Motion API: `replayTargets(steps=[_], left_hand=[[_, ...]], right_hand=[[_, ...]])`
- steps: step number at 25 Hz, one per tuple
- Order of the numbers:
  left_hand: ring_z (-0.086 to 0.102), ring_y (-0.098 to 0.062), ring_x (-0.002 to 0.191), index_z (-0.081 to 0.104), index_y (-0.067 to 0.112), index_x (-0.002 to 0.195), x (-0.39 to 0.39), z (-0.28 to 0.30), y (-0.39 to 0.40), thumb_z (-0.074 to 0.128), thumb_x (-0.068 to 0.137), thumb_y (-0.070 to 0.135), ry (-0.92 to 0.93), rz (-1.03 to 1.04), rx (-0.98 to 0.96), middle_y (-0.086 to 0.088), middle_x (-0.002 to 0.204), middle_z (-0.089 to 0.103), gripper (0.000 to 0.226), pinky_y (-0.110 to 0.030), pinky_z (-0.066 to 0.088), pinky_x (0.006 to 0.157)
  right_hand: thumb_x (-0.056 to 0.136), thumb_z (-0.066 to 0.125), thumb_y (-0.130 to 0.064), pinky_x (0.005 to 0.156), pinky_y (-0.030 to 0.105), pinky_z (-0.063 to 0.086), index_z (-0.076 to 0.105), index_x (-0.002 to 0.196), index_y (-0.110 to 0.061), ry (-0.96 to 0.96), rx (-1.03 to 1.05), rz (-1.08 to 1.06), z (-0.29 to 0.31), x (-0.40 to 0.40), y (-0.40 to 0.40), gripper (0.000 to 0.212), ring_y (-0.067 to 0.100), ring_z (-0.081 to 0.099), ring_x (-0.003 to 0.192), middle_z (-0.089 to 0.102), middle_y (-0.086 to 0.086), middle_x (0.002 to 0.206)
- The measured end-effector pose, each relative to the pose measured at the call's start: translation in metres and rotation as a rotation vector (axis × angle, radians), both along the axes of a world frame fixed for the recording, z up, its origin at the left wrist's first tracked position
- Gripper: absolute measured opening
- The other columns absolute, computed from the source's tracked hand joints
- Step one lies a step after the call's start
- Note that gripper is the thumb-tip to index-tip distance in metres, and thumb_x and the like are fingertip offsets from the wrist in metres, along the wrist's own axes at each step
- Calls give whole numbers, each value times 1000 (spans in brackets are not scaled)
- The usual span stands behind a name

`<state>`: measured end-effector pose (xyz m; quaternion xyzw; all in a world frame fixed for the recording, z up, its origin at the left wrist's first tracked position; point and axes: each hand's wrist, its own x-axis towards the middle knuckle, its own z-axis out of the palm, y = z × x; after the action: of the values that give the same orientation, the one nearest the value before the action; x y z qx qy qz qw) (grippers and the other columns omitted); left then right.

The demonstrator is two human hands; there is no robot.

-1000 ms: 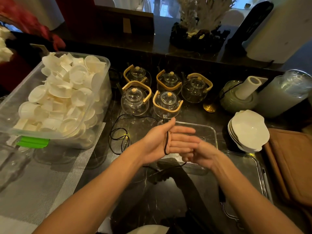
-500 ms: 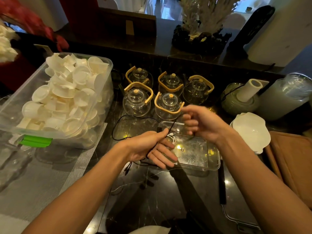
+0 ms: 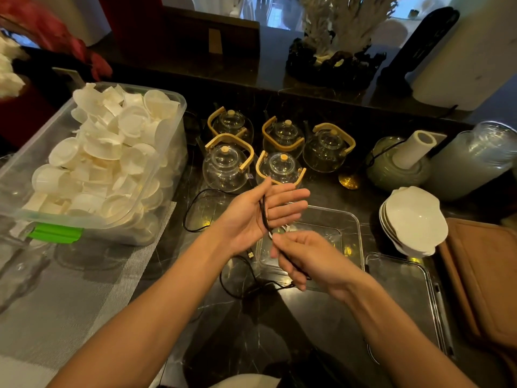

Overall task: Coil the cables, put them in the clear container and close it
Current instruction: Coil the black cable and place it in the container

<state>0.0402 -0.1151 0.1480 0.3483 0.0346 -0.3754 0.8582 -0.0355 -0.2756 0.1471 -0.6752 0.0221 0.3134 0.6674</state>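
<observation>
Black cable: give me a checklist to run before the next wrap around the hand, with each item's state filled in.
1. Black cable lies across the open left hand, running up the palm: ok.
2. Right hand pinches the cable just below the left palm: ok.
3. Loose length is free to feed: cannot tell; it trails in loops over the dark counter on both sides of the left forearm.
4. USB plug hangs free below the left wrist: ok.
5. Clear container is open and under the hands: ok.
6. Lid lies off, beside the container on the right: ok.
</observation>
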Motion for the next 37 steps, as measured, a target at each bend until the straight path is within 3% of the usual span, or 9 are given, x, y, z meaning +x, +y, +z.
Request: replayTargets(steps=[4, 7, 10, 12, 17, 25, 31, 34, 37], left_hand=[[75, -15, 68, 31, 22, 154, -5, 10, -4, 32, 106, 42, -67, -44, -36, -22, 128, 67, 52, -23, 60, 54], [77, -24, 85, 26, 40, 153, -3, 18, 0, 30, 105, 48, -84, -94, -118, -25, 137, 60, 49, -25, 61, 54], [71, -35, 109, 32, 17, 156, -2, 16, 2, 28, 107, 45, -102, -111, -135, -26, 125, 67, 56, -43, 62, 83], [69, -37, 112, 35, 2, 152, -5, 13, -1, 27, 107, 41, -95, -95, -189, -23, 106, 75, 60, -50, 55, 95], [76, -20, 69, 56, 3, 134, -16, 18, -6, 29, 106, 43, -122, -213, 12, -13, 83, 76, 56, -25, 60, 51], [73, -36, 103, 60, -3, 127, -28, -2, -12, 29, 107, 50, -133, -304, 487, -24, 111, 74, 65, -37, 61, 86], [73, -20, 69, 63, 3, 112, -16, 11, -19, 29, 108, 44, -33, 39, 387, -9, 72, 74, 53, -29, 59, 70], [76, -31, 90, 46, -2, 135, -10, 18, -21, 35, 108, 40, -7, 124, 216, -14, 86, 77, 52, -40, 61, 85], [77, -25, 75, 44, -4, 141, -8, 17, -16, 39, 108, 32, -1, 179, 122, -5, 65, 69, 49, -38, 64, 72]], right_hand=[[89, 55, -74, 71, 32, 55, 57, 56, -17, 11, -345, 54, -27, -10, -22, 66, 19, 55, 52, 52, 5, 49], [90, 65, -62, 74, 28, 48, 60, 67, -19, 88, -18, 150, -47, -20, -43, 49, 15, 48, 59, 44, 4, 61], [100, 64, -33, 50, 20, 40, 62, 86, -9, 259, 403, 35, -52, -22, -51, 28, 9, 35, 55, 24, 11, 75], [101, 62, -31, 35, 15, 26, 61, 87, -10, 292, 387, -125, -52, -17, -47, 25, 5, 27, 47, 31, 2, 69], [92, 69, -33, 31, 16, 16, 59, 62, -20, 278, 167, -381, -42, 14, -29, 34, 3, 21, 34, 28, -8, 48], [101, 57, -35, 42, 21, 28, 68, 82, -10, 72, -291, -146, 28, 60, -30, 33, 9, 32, 46, 39, -3, 57], [109, 45, -20, 42, 26, 47, 63, 103, 0, -101, -26, -167, 37, 25, 7, 28, 13, 43, 45, 51, 3, 61], [108, 47, -33, 44, 29, 45, 63, 83, -8, -58, 39, -162, 17, 6, 13, 39, 15, 39, 42, 48, 3, 54], [99, 55, -55, 54, 32, 50, 55, 60, -14, 36, -58, -150, -4, -1, 2, 56, 17, 37, 41, 39, 3, 46]])
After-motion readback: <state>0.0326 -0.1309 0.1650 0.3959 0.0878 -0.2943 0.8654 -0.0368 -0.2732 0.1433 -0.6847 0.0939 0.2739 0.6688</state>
